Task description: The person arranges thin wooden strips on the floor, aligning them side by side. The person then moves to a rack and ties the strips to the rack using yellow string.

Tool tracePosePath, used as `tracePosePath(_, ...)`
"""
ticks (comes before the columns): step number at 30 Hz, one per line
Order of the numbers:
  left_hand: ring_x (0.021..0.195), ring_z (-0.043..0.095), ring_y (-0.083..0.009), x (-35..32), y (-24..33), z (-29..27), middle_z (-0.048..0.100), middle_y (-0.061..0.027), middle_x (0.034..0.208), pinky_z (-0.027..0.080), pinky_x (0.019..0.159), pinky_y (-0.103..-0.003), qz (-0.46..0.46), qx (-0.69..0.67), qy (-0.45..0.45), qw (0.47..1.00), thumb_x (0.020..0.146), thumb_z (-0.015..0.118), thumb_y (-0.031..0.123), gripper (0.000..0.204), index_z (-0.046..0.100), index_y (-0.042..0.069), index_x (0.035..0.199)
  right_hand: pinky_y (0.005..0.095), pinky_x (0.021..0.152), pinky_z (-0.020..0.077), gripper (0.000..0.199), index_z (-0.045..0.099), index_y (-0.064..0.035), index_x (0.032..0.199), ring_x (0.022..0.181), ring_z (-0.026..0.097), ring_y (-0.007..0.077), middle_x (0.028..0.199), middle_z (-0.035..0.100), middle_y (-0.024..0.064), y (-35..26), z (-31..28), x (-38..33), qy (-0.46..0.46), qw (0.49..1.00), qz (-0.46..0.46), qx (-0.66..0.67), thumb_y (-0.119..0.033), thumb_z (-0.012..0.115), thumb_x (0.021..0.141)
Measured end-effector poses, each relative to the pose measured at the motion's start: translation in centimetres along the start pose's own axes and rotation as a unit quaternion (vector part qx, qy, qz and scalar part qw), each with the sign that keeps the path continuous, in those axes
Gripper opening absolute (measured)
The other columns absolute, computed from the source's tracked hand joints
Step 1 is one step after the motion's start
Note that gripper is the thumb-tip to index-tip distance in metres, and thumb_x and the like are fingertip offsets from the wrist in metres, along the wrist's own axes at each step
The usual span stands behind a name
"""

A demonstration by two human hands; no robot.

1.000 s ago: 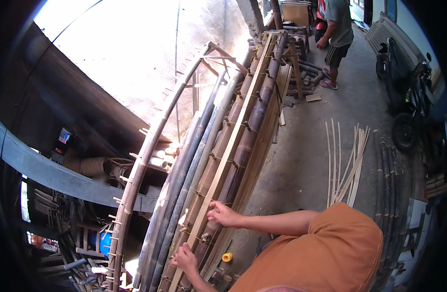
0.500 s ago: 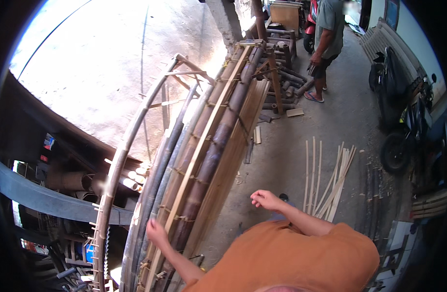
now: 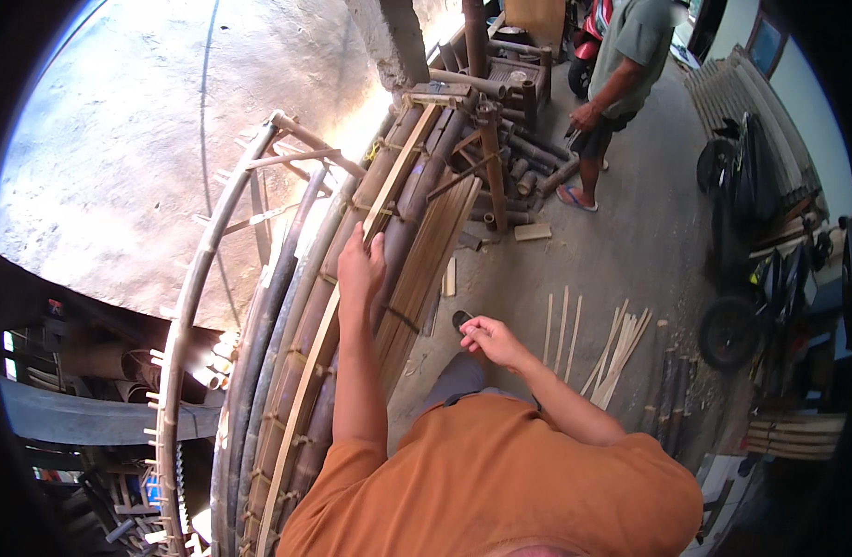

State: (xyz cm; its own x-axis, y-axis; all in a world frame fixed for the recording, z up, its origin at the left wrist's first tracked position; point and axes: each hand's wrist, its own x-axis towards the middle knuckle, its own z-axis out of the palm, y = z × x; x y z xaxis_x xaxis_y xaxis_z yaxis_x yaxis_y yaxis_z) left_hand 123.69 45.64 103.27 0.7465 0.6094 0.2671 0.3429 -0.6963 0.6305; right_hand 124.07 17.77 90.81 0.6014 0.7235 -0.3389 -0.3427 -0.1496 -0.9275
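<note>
A long pale bamboo strip (image 3: 403, 169) lies lengthwise along a bundle of thick dark bamboo poles (image 3: 424, 190), which is tied at intervals. My left hand (image 3: 361, 267) reaches over the strip partway along, thumb and fingers apart, seemingly resting on it; the contact is partly hidden by the hand. My right hand (image 3: 497, 340) hangs to the right of the bundle with its fingers curled together. Whatever may be between those fingers is too small to make out. A stack of flat brown slats (image 3: 409, 292) runs along the bundle's right side.
Left of the bundle stands a curved bamboo frame with pegs (image 3: 177, 357). Loose pale strips (image 3: 621, 353) lie on the floor at right. Farther off, a person (image 3: 621, 84) stands near piled bamboo pieces (image 3: 528, 176). A motorcycle (image 3: 737, 316) is parked along the right wall.
My left hand has moved forward along the bundle, from its near part to the strip farther up. My view has shifted, and my right hand stays beside the bundle, fingers curled.
</note>
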Motion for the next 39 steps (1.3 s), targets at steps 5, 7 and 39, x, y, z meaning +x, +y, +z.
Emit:
tracePosePath(5,0.1,0.063,-0.0443,14.3,-1.7,9.5,0.065,-0.03,0.105,0.049,0.089,-0.049,0.045,0.043,0.025,0.998,0.093,0.058,0.024,0.037,0.062,-0.004,0.117,0.0269,0.072,0.0512,0.023,0.062,-0.0009,0.109,0.077,0.061,0.0112,0.09,0.07,0.0071,-2.4,-4.9,7.8,-0.04,0.997,0.037,-0.056,-0.021,0.052,0.102)
tracePosePath(7,0.097,0.063,-0.0453,17.4,-2.6,12.1,0.065,-0.03,0.099,0.049,0.087,-0.051,-0.005,0.096,-0.063,0.993,0.093,0.058,0.022,0.029,0.066,-0.004,0.103,0.0264,0.074,0.0515,0.022,0.062,-0.0007,0.11,0.08,0.062,0.0114,0.091,0.069,0.0074,-4.0,-7.2,10.4,-0.037,0.997,0.041,-0.049,-0.019,0.05,0.102)
tracePosePath(39,0.071,0.064,-0.047,23.8,0.8,19.8,0.065,-0.0246,0.072,0.051,0.066,-0.055,-0.168,0.093,0.02,0.981,0.097,0.052,0.031,0.024,0.068,0.013,0.103,0.0608,0.094,0.0374,0.06,0.069,-0.0067,0.116,0.107,0.06,0.0382,0.111,0.066,0.018,-28.9,-1.6,53.0,-0.265,0.658,-0.241,-0.662,-0.058,0.042,0.097)
